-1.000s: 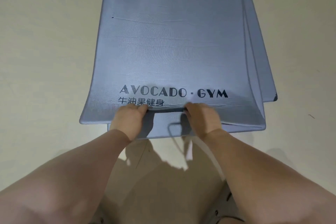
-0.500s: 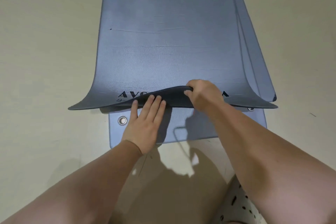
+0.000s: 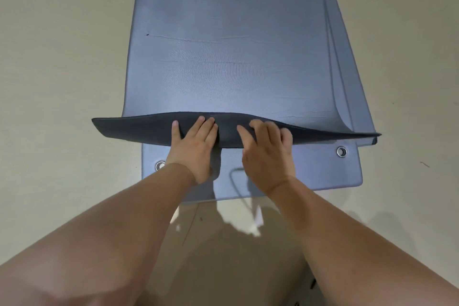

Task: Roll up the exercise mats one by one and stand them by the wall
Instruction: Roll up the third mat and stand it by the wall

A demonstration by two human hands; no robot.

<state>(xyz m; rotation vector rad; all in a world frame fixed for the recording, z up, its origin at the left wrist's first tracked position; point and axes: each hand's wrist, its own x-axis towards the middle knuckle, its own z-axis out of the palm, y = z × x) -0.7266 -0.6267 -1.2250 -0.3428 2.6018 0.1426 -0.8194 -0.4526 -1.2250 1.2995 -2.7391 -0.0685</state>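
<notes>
Here the top mat [image 3: 231, 62] is spread over a lower mat [image 3: 310, 171], long axis running straight ahead; its turned-back near edge [image 3: 139, 129] is pressed by left hand [image 3: 196, 146] and right hand [image 3: 267, 154], fingers flat.

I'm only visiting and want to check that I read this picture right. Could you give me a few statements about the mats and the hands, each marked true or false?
1. The left hand and the right hand both press on the folded-over flap of the top mat. True.
2. The top mat is fully rolled up. False: only its near end is folded over; the rest lies flat.
3. The lower mat has metal eyelets near its near corners. True.
4. The flap's exposed underside is white. False: it is dark, almost black.
5. The mats lie on a table. False: they lie on a pale floor.
</notes>
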